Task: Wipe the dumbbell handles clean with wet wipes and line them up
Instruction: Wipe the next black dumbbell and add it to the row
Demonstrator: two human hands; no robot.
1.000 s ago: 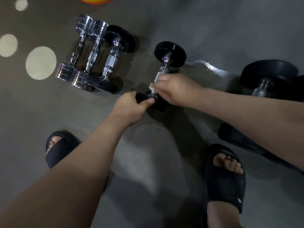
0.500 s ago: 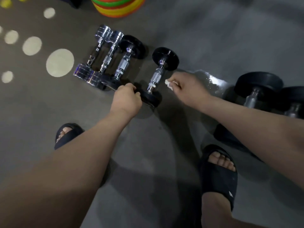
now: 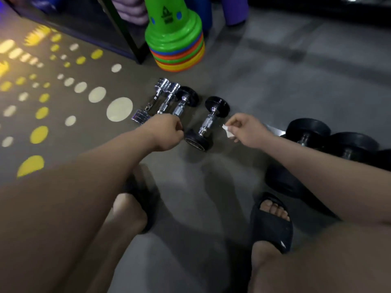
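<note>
grip right: right hand [image 3: 247,131] pinches a crumpled white wipe [image 3: 227,130] at the fingertips. it is held in the air just right of the fourth dumbbell [image 3: 208,122], not touching it.
grip left: left hand [image 3: 167,132] is curled in a loose fist just left of that dumbbell's near black end. it covers the near ends of the row, so can't tell whether it grips anything.
row: row of three dumbbells [image 3: 169,102] lies side by side on the floor [image 3: 264,92], two chrome and one black-ended, handles parallel, packed close.
fourth dumbbell: parallel to the row, on its right, with a clear gap between. chrome handle bare and shiny.
done (judgement): this handle looks wiped and the piece is roughly in place. the row of three reads as finished.
left (judgement): close the gap if a tight line is wanted. the big black dumbbells [image 3: 309,132] on the right sit well apart from the row and look not yet handled.
vs 1.0 s ago: right hand was on the fourth handle and left hand held its near end. both are off now.
vs 0.5 s ago: wipe has pulled further right of the handle. left hand has left the near end and sits beside it.
view: head tilted up, so the cone stack [image 3: 175,45] is now fully in frame.
</note>
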